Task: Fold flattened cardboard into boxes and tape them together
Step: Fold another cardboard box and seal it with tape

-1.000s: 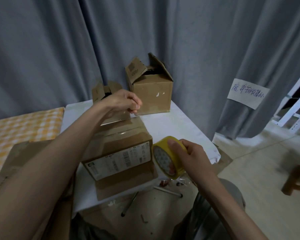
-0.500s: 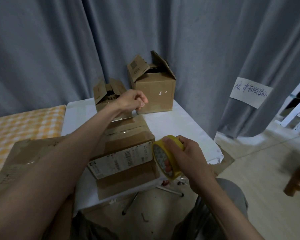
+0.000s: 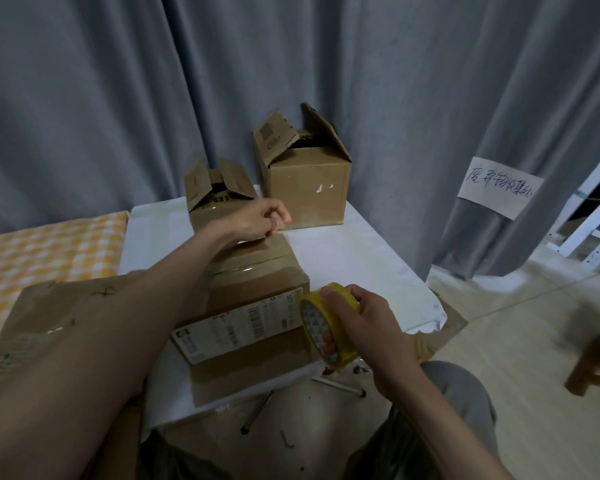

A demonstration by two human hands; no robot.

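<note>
A round roll of yellow tape (image 3: 329, 323) is held in the grip of the right hand (image 3: 368, 327), beside the closed brown cardboard box (image 3: 243, 306) on the white bench (image 3: 361, 265). The left hand (image 3: 257, 220) is curled above the box's far edge; what it pinches cannot be told.

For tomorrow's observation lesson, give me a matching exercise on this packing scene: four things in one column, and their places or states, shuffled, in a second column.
Things:
1. yellow tape roll
2. labelled box
3. taller open box
4. paper note

Places or states:
A. stuck on the curtain
B. gripped in the right hand
C. at the table's far corner, flaps up
D. under the left hand, top closed

Pairs: 1-B, 2-D, 3-C, 4-A
</note>
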